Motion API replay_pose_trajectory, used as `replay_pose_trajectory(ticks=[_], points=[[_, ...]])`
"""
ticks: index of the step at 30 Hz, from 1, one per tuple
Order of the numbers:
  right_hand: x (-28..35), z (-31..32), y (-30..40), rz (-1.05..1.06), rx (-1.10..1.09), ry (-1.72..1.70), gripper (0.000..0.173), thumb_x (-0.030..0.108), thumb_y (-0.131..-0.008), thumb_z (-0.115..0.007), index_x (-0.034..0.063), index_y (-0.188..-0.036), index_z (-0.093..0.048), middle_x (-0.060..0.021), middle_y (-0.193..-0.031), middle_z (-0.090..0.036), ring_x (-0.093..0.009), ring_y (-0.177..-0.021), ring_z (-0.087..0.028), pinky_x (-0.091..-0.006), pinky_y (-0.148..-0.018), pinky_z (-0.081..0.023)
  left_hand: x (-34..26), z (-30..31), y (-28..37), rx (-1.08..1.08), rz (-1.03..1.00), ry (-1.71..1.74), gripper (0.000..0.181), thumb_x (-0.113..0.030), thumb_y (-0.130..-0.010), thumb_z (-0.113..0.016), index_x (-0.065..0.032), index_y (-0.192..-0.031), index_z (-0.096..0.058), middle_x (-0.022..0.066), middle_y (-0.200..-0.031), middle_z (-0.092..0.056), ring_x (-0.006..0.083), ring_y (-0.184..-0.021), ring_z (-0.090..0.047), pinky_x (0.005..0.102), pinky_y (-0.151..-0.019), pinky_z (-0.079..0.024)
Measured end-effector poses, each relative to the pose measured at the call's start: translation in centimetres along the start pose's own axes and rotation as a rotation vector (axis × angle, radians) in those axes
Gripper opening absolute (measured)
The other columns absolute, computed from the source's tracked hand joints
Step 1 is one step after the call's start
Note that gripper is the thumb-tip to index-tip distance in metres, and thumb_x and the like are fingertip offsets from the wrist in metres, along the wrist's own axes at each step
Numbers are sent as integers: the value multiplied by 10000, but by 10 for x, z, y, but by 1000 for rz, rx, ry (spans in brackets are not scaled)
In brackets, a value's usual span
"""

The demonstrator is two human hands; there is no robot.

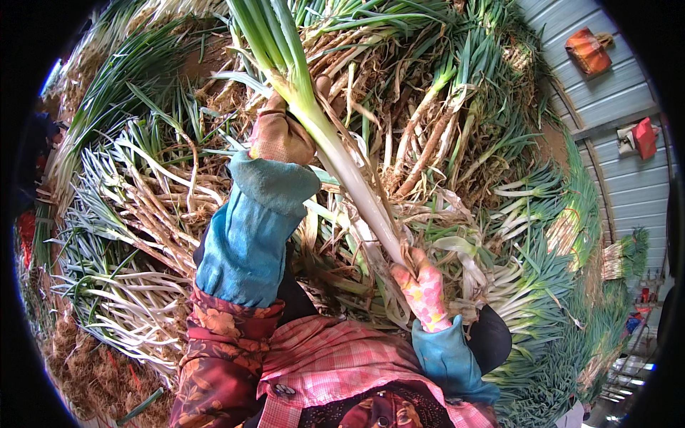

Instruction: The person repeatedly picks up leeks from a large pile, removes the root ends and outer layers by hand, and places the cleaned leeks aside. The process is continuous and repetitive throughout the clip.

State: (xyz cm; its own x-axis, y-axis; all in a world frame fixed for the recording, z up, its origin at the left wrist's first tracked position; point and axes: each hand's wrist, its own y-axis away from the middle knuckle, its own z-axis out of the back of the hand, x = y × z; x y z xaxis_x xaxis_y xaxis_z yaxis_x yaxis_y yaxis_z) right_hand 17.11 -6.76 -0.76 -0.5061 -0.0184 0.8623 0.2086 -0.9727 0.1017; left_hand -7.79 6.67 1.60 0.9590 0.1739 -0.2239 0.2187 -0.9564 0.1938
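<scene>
A thick green onion stalk (348, 155) lies slantwise across the middle, its green leaves towards the top and its white shaft running down to the right. My left hand (283, 131), in a tan work glove, grips it just below where the leaves fan out. My right hand (423, 291), in a floral-patterned glove, pinches the shaft's lower end, where dry, loose outer skin hangs. Blue sleeve covers reach to both wrists. Peeled skins and dry leaves (321, 267) lie beneath the stalk.
Unpeeled onions with brown roots (423, 144) are heaped ahead. White-shafted onions (134, 310) lie at left, above a root pile (91, 369). More cleaned onions (519, 299) line the right side. Bound bundles (567, 224) stand near a corrugated metal wall (631, 176).
</scene>
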Motion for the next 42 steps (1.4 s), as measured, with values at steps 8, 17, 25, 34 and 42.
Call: replay_pose_trajectory(ticks=[8, 17, 25, 34, 42], points=[[-14, 13, 2, 26, -136, -155, 238, 75, -765, -546, -9, -985, -511, -38, -772, -553, -70, -686, -479, -205, -606, -403, 10, -11, 19, 17, 12, -706, 278, -245, -865, -392, 5, -966, -463, 141, -765, -580, 239, -601, -567, 316, -588, -497], [21, 27, -18, -11, -244, -128, 243, 156, -811, -516, -7, -991, -516, 5, -711, -533, -58, -608, -451, -193, -535, -375, 57, -22, 61, 630, 248, -1859, 141, -118, -770, -479, -36, -682, -552, 94, -607, -565, 151, -532, -528, 293, -511, -442], [10, 40, -35, 53, -380, -210, 213, 115, -820, -488, -36, -970, -505, 13, -670, -477, -54, -599, -418, -195, -541, -382, 90, 1, 94, 1357, 741, -1767, 164, -201, -761, -464, -68, -805, -549, 105, -723, -583, 200, -667, -569, 333, -596, -444], [12, 36, -7, 1, -167, -56, 118, 84, -764, -547, -10, -824, -507, -19, -642, -505, -66, -567, -434, -213, -520, -387, 23, -13, 9, 125, 367, -750, 444, -425, -813, -445, -34, -1021, -476, 128, -909, -548, 219, -784, -540, 368, -714, -448], [-11, 31, -2, 217, -11, 72, 419, 109, -686, -634, 49, -1068, -473, -121, -841, -546, -209, -659, -546, -301, -578, -434, 32, -5, 12, 0, 260, -301, 294, -267, -873, -375, 10, -950, -435, 81, -735, -499, 213, -631, -511, 406, -671, -461]])
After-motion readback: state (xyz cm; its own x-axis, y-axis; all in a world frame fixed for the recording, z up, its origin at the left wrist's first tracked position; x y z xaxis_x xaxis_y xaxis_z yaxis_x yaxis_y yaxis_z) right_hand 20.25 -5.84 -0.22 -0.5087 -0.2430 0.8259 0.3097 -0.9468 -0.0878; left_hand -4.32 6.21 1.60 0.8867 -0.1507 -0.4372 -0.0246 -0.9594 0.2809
